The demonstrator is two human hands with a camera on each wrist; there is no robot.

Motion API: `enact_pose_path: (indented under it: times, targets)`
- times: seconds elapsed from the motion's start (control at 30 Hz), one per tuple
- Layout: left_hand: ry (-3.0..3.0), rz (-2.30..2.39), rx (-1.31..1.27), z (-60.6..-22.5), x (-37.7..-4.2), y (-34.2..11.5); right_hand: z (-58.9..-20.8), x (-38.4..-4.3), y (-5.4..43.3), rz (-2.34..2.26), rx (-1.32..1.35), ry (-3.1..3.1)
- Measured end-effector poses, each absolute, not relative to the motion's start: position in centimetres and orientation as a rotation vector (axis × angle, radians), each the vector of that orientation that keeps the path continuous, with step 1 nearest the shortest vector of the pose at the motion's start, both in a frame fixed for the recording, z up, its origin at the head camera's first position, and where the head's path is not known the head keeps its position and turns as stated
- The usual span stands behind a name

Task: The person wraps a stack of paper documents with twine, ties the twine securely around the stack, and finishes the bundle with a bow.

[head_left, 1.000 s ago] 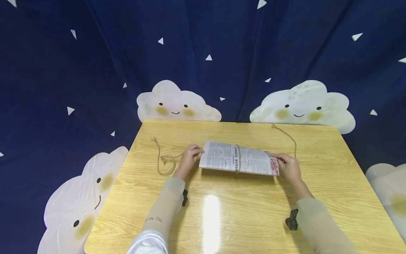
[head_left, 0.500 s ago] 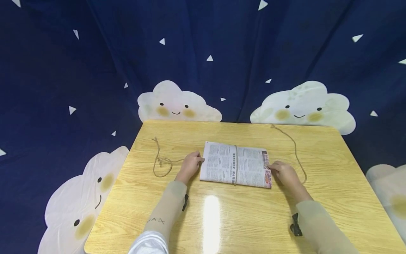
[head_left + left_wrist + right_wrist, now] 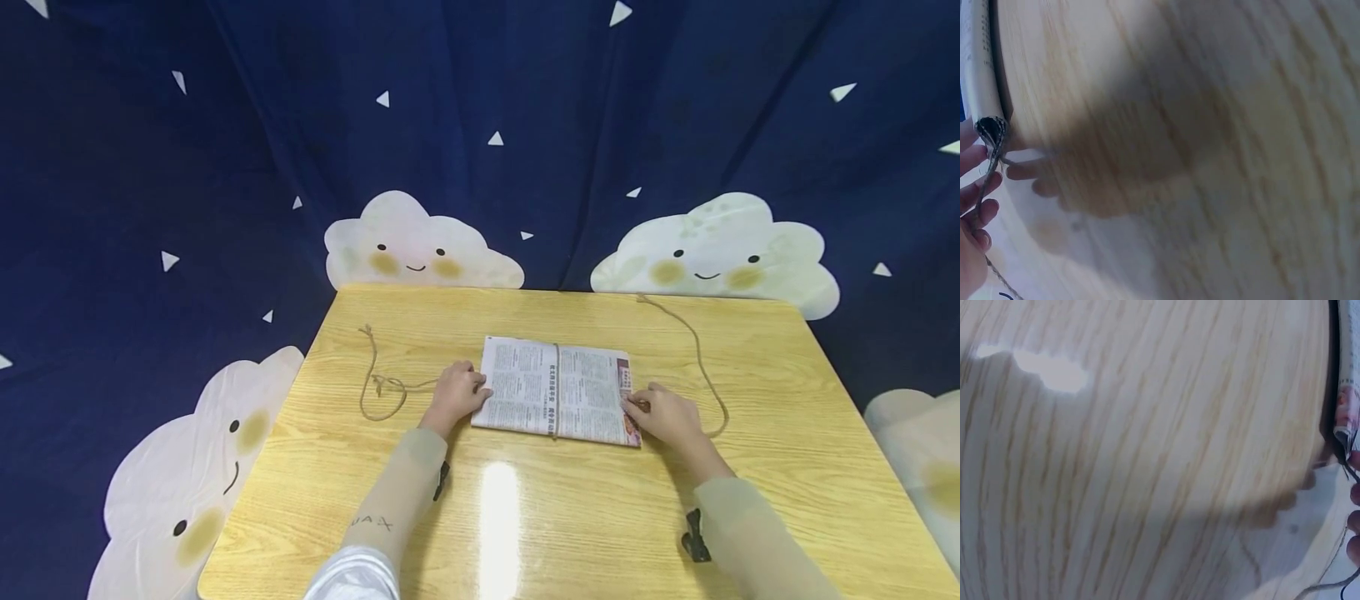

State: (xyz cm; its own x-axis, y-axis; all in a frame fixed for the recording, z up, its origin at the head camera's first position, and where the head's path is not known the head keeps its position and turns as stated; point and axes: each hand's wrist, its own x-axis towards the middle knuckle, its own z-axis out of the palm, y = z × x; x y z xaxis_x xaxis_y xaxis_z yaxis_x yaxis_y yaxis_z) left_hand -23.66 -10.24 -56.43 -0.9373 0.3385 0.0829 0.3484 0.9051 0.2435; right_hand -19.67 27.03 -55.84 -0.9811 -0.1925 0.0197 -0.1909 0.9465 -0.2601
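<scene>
Although both hands meet the folded newspaper (image 3: 517, 392) at its short ends, how firmly they hold it is hard to make out. It lies near the middle of the table (image 3: 600, 517), with a band of cord (image 3: 556, 387) crossing its top; the underside is hidden. The left hand (image 3: 457, 393) has its fingers bent at the left edge, and the left wrist view shows cord running from the paper's open fold past them; whether they pinch paper, cord or neither, I cannot tell. The right hand (image 3: 667, 414) has thumb and forefinger at the printed right edge; their grip is equally unclear, since the right wrist view cuts most of that hand off.

A left tail of cord (image 3: 371, 375) makes a loose loop and disappears at the left hand. A right tail of cord (image 3: 700, 354) curves from the table's far edge and passes out of sight behind the right hand. The left sleeve (image 3: 390, 487) bears dark lettering, only partly legible.
</scene>
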Motion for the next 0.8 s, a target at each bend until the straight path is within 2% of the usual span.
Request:
enact_pose_path:
  times: [0.43, 0.63, 0.8]
  targets:
    - [-3.028, -0.482, -0.424, -56.3, -23.4, -10.0, -56.0, -19.7, 25.8, -0.436, -0.118, 3.061]
    - [-2.936, -0.662, -0.358, -55.7, -23.1, -11.5, -56.2, -19.6, 25.7, -0.461, -0.118, 3.065]
    - [-2.945, -0.543, -0.212, -54.8, -23.0, -13.0, -56.3, -19.6, 25.6, -0.471, -0.095, 3.05]
